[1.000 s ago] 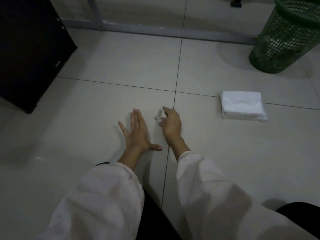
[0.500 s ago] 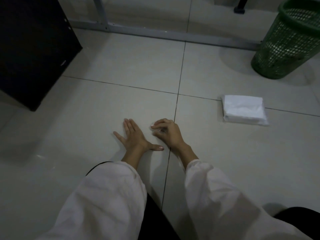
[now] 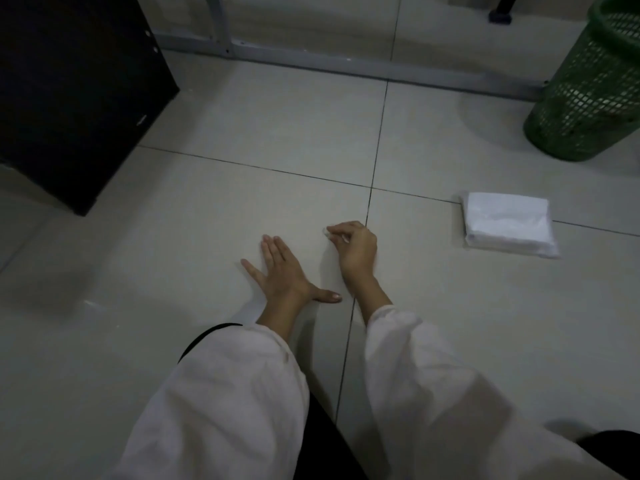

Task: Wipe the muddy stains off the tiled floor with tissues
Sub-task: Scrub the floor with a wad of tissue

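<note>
My right hand (image 3: 355, 249) is curled on a crumpled white tissue (image 3: 325, 232), pressing it to the pale tiled floor (image 3: 263, 133) just left of a grout line; only a small bit of tissue shows past the fingertips. Flat on the same tile lies my left hand (image 3: 285, 271), fingers spread and thumb pointing right, holding nothing. A white pack of tissues (image 3: 507, 223) rests on the floor to the right of my right hand. In this dim light I can make out no muddy stain.
A black cabinet (image 3: 76, 91) stands at the upper left. At the upper right is a green mesh waste bin (image 3: 588, 88). A grey metal frame bar (image 3: 346, 69) runs along the floor at the back. My knees in dark trousers are at the bottom.
My right hand drew back toward me with the tissue, then pushed out again slightly left of the grout line. The tissue is more hidden under the fingers. My left hand stayed flat.
</note>
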